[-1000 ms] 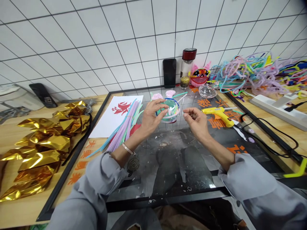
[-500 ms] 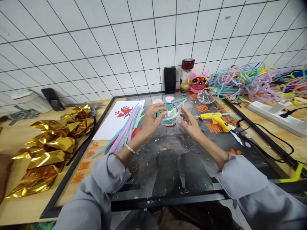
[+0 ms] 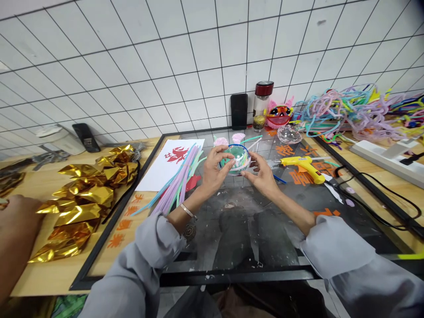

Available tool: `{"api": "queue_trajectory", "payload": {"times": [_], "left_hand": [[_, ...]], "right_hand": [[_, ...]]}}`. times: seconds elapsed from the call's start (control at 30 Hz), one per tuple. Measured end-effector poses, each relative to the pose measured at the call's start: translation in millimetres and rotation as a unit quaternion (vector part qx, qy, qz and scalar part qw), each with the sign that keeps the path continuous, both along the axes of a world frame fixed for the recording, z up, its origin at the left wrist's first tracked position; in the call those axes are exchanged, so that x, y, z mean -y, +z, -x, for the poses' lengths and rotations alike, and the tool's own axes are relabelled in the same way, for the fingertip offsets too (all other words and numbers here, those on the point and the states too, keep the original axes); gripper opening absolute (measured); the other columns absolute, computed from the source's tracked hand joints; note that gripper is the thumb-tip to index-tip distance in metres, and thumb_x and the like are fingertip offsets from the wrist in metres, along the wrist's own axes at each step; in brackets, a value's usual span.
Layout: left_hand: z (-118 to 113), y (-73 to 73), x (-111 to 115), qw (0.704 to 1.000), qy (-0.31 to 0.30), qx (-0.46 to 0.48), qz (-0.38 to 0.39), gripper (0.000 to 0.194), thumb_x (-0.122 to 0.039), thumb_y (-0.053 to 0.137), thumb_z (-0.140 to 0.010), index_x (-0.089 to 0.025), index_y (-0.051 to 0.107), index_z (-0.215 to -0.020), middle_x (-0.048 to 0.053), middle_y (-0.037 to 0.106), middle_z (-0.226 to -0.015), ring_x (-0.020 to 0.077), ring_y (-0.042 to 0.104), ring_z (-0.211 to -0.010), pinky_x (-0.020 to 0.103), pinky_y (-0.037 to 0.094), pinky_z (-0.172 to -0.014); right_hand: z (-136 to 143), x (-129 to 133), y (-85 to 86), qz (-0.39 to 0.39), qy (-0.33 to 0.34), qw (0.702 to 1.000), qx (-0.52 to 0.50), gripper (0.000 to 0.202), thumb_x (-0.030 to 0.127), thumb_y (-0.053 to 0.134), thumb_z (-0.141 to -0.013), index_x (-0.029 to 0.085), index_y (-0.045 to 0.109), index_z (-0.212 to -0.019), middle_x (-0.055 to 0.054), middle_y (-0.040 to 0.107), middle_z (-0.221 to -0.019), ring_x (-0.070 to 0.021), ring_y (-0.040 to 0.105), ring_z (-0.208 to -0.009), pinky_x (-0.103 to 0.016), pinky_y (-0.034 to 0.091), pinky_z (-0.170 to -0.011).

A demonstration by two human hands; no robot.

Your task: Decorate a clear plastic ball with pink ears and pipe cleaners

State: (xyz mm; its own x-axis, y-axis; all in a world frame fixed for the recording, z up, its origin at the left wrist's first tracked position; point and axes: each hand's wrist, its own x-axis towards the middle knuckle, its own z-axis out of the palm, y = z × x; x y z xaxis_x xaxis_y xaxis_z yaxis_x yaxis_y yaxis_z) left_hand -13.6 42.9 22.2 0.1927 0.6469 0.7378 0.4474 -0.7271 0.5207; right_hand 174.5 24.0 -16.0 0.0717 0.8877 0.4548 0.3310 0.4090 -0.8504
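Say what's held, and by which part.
A clear bowl: left hand grips its left side; right hand is at its right side, grip unclear.

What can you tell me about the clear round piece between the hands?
The clear round piece looks like see-through plastic, with blue edging along its upper rim and a pale band lower around it. Green and paler colours show in or through it. The left hand holds its left side; the right hand is at its right edge, apparently touching. Whether it rests on the tabletop, I cannot tell.
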Motion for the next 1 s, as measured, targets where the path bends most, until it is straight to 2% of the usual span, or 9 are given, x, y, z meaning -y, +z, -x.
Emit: {"api": "queue_trajectory", "payload": {"times": [0.17,0.4,0.57,1.0], "left_hand": [[-1,0.8,2,1.000,-0.013,-0.001,-0.002,0.015,-0.036,0.065,-0.092,-0.021,0.067,-0.092,0.006,0.064,-0.119,0.0215,0.061,-0.117,0.046,0.048,-0.104],[1,9.5,2,0.999,-0.034,-0.021,0.000,0.009,-0.030,0.066,-0.091,-0.021,0.066,-0.091,0.006,0.066,-0.117,0.0208,0.062,-0.115,0.043,0.049,-0.103],[3,12.4,0,0.999,-0.033,-0.039,-0.002,0.011,-0.032,0.065,-0.091,-0.021,0.066,-0.090,0.007,0.066,-0.116,0.0213,0.062,-0.115,0.043,0.051,-0.102],[2,12.8,-1,0.996,-0.027,-0.075,-0.047,0.008,-0.027,0.064,-0.092,-0.020,0.066,-0.089,0.008,0.065,-0.116,0.0216,0.061,-0.114,0.041,0.050,-0.099]], "right_hand": [[3,4,2.8,-0.007,-0.012,1.000,0.005,0.065,0.038,0.077,-0.069,0.024,0.055,-0.128,-0.009,0.062,-0.115,-0.0216,0.061,-0.086,-0.043,0.052,-0.082],[3,6,7.6,0.007,-0.016,1.000,0.013,0.066,0.038,0.077,-0.068,0.020,0.055,-0.127,-0.011,0.061,-0.115,-0.0220,0.061,-0.085,-0.043,0.052,-0.081],[0,5,6.8,0.002,-0.016,1.000,0.020,0.063,0.040,0.076,-0.069,0.024,0.056,-0.127,-0.009,0.062,-0.115,-0.0216,0.061,-0.087,-0.042,0.052,-0.081],[3,4,4.1,-0.013,-0.023,1.000,0.013,0.058,0.041,0.075,-0.071,0.024,0.057,-0.124,-0.007,0.063,-0.111,-0.0201,0.059,-0.084,-0.040,0.052,-0.078]]}}
